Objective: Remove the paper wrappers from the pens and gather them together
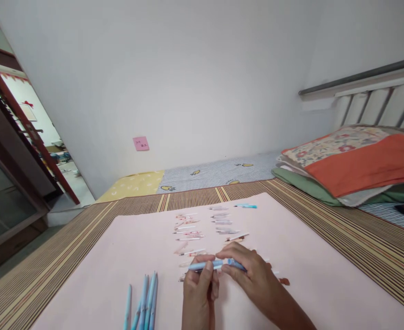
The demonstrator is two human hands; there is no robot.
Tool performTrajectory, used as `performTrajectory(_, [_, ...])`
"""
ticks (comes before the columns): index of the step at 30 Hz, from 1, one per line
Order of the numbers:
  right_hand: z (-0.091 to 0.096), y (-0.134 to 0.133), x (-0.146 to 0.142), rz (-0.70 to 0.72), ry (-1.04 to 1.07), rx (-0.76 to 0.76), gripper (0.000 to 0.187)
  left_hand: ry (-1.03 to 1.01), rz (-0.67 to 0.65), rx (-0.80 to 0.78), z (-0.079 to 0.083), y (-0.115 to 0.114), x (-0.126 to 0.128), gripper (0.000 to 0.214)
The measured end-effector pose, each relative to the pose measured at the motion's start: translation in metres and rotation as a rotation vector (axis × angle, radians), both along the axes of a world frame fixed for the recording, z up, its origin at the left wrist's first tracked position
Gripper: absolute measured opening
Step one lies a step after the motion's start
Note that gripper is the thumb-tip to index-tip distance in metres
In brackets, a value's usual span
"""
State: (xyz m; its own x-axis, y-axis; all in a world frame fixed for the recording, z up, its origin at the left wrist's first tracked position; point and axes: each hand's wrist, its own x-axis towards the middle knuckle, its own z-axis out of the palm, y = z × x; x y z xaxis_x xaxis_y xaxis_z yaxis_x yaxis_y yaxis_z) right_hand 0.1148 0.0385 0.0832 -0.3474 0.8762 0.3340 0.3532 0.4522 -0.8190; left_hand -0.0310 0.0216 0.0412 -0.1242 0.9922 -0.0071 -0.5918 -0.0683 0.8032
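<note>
Both hands are over the pale pink sheet [95,275]. My left hand [199,288] is closed around a light blue pen [197,266], which lies nearly level and points left. Between the thumb and fingers of my right hand [255,271] is a darker blue piece at the pen's right end, like a pen cap [236,264]. Whether the two parts are joined or slightly apart, I cannot tell. Under and behind the hands lie rows of pen parts, partly hidden, including slim refills [192,252]. Several blue pens [149,298] lie bunched at the lower left.
A blue pen taken apart [246,206] lies at the sheet's far right. The sheet rests on a striped mat [332,229]. Folded bedding [370,160] is piled on the right. A wall [205,82] with a pink note [141,143] stands behind; a doorway opens left.
</note>
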Motion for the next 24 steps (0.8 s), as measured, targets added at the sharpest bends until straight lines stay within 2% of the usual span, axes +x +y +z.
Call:
performTrajectory(5, [-0.001,-0.004,-0.011,0.039,-0.036,0.016,0.024,-0.164,0.017,-0.082,0.002,0.001,0.003,0.032])
performTrajectory(9, [-0.002,-0.007,-0.013,0.048,-0.080,0.030,0.021,-0.265,0.012,-0.132,-0.006,0.005,0.006,0.037])
performTrajectory(12, [-0.007,-0.003,-0.006,0.022,-0.176,0.036,0.017,-0.295,0.005,-0.178,-0.012,0.006,0.009,0.042])
performTrajectory(14, [-0.013,0.008,0.007,0.003,-0.237,0.040,0.017,-0.299,0.006,-0.205,-0.016,0.005,0.011,0.046])
performTrajectory(16, [-0.022,0.031,0.029,-0.053,-0.298,0.044,0.016,-0.278,-0.002,-0.221,-0.019,0.005,0.012,0.050])
performTrajectory(17, [-0.027,0.047,0.043,-0.159,-0.402,0.069,0.017,-0.255,-0.018,-0.225,-0.020,0.005,0.012,0.051])
performTrajectory(21, [-0.050,0.128,0.106,-0.332,-0.523,0.084,0.019,-0.150,-0.139,-0.205,-0.032,0.007,0.013,0.049])
performTrajectory(24, [-0.071,0.180,0.139,-0.409,-0.612,0.073,0.015,-0.102,-0.222,-0.159,-0.044,0.011,0.015,0.043])
